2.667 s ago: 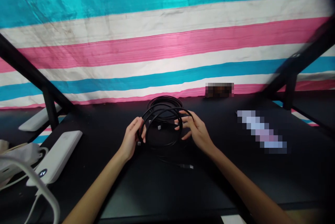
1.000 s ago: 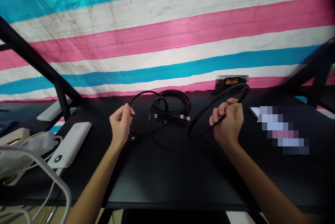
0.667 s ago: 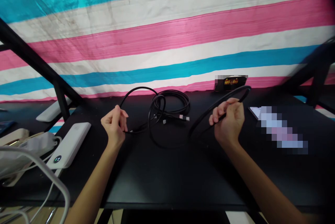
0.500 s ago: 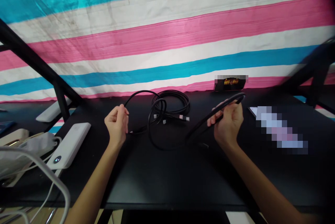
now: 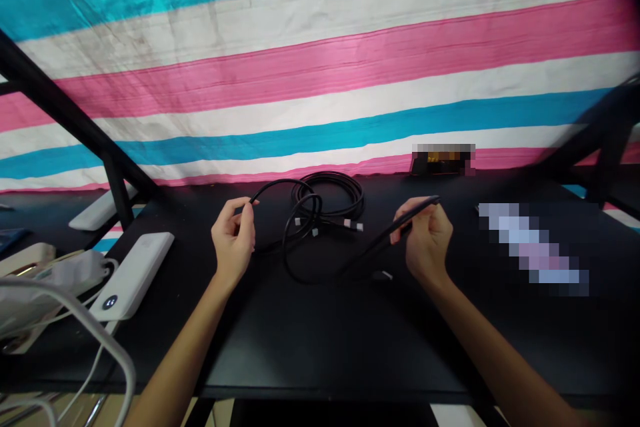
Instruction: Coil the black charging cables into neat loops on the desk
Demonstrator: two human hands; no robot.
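My left hand pinches a black cable between thumb and fingers, just above the desk. From there the cable arcs to the right and falls in a loose loop on the desk. My right hand grips another stretch of black cable, raised off the surface and slanting down to the left; whether both stretches are one cable, I cannot tell. Behind the loop lies a coiled black cable, with several light metal plugs near it. A small pale plug end rests left of my right wrist.
A white power bank lies at the left, beside a white power strip and white cables. Another white block is farther back. A dark box stands at the rear edge. A blurred-out phone-like item lies right. Black frame bars flank the desk.
My left hand has moved slightly right and up, its fingers now more extended. My right hand has shifted a little left, and the cable loop above it has slid down to a short end.
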